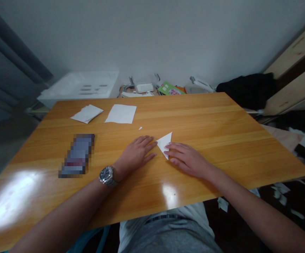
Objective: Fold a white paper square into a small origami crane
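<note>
At the middle of a glossy, orange-brown wooden surface (207,123) lies a small white paper triangle (164,140), between a person's two bare hands. The right hand (188,159) comes from the right, its fingers extended and laid over the triangle's right side, pressing rather than pinching. The left hand (136,153), with a silver metal wristwatch (106,174) at its wrist, lies palm down with fingers open and slightly spread; one fingertip is at the triangle's left corner, though whether it touches is unclear. Just beyond is a tiny white paper scrap (140,128). Toward the far left are a four-sided white sheet (121,114) and, left of it, a folded white paper (87,114). Nearer, left of the left hand, lies a dark, oblong object (78,154), obscured by pixelation.
</note>
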The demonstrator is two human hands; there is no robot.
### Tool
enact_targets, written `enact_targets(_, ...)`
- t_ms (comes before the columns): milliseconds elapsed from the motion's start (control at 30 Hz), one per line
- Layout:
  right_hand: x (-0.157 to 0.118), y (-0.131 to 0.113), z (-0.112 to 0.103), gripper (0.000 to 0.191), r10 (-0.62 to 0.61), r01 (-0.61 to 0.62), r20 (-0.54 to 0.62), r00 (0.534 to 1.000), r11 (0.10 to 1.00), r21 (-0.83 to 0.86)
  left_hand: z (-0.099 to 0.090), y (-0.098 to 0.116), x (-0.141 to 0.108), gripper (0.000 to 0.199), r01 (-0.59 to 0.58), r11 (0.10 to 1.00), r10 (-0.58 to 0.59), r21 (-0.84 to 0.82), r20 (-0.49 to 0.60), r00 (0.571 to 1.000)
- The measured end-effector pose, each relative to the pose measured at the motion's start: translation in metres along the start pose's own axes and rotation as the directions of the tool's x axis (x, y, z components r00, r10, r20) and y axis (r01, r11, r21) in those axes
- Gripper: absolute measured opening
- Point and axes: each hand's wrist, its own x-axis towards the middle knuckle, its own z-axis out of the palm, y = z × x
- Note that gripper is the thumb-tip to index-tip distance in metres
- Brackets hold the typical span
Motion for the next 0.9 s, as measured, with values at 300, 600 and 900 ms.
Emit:
enact_targets(300,0.029,0.035,0.007,0.044,0.076,-0.065,0.056,0.996,0.984,-0.166,-0.002,-0.001,-0.001,0.048,-0.050,0.999,0.050,0.003,-0.008,0.999)
enact_targets(600,0.040,0.021,0.004,0.040,0.119,-0.113,0.031,0.992,0.982,-0.151,-0.004,0.003,-0.001,0.046,-0.039,0.999,0.039,-0.031,-0.004,0.999)
enact_targets(900,0.050,0.036,0.016,0.027,0.000,0.002,-0.031,1.000,0.997,0.075,-0.006,0.000,0.001,0.039,-0.006,0.999,0.005,-0.047,-0.021,1.000)
